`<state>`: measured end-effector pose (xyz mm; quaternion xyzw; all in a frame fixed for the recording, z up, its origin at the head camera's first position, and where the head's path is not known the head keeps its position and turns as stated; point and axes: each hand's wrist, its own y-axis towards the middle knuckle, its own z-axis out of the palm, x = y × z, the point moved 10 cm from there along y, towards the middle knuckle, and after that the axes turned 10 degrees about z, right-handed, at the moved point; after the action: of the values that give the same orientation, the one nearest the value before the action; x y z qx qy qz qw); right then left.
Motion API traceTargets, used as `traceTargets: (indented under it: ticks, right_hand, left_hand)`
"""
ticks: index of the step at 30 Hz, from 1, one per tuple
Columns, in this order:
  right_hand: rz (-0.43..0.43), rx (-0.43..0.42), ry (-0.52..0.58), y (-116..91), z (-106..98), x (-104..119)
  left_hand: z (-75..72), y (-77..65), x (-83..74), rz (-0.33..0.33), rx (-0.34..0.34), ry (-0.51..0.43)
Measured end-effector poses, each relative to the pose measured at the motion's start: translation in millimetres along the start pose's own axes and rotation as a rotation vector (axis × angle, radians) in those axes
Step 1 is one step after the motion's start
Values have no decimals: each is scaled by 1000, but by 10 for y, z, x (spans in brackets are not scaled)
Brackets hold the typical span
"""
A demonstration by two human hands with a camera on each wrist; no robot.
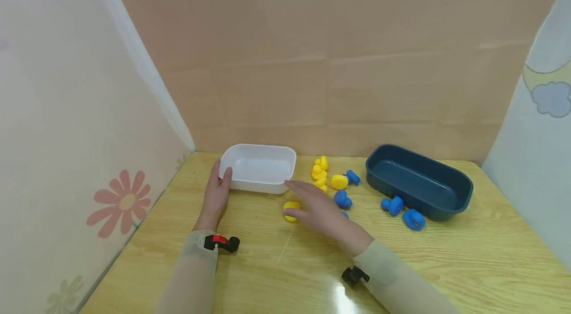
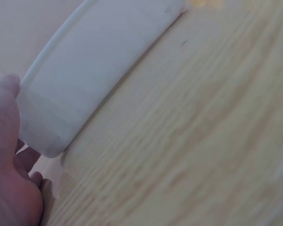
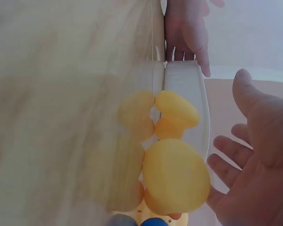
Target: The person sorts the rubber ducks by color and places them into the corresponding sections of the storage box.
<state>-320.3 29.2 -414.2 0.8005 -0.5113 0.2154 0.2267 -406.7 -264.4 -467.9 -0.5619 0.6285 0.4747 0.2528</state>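
Table (image 1: 267, 264) is left with broad room in front of the tubs. Dark blue tub (image 1: 421, 179) is set right, toward the back edge. White tub (image 1: 257, 186) is gripped at its left end by the left hand (image 1: 216, 200). The right hand (image 1: 318, 207), fingers spread apart, is held above a yellow toy (image 1: 291, 204) near the white tub's right corner. Other toys (image 1: 339, 182) are scattered between the tubs.

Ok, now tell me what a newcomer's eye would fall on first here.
Likely the bright yellow toys and blue toys strewn on the wooden table, mostly between the white tub at left and the dark blue tub at right. Next, the person's left grip holds the white tub's left end. The right grip, holding nothing, is close to a lone yellow toy in front of the white tub.
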Motion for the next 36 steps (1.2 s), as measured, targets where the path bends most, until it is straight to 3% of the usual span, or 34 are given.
traceTargets:
  ticks: [5,9,18,36]
  right_hand:
    - [100,21,119,-42,-53,-162]
    - [129,48,156,-70,-51,-231]
    - [122,107,172,-40,21,-253]
    - [138,179,151,22,162,-289]
  left_hand:
    - [31,54,-25,5,13,-18]
    - [26,58,-45,20,2,-28]
    - [-42,-9,-28,14,-36,-30]
    - [-9,-51,22,0,-32,-6]
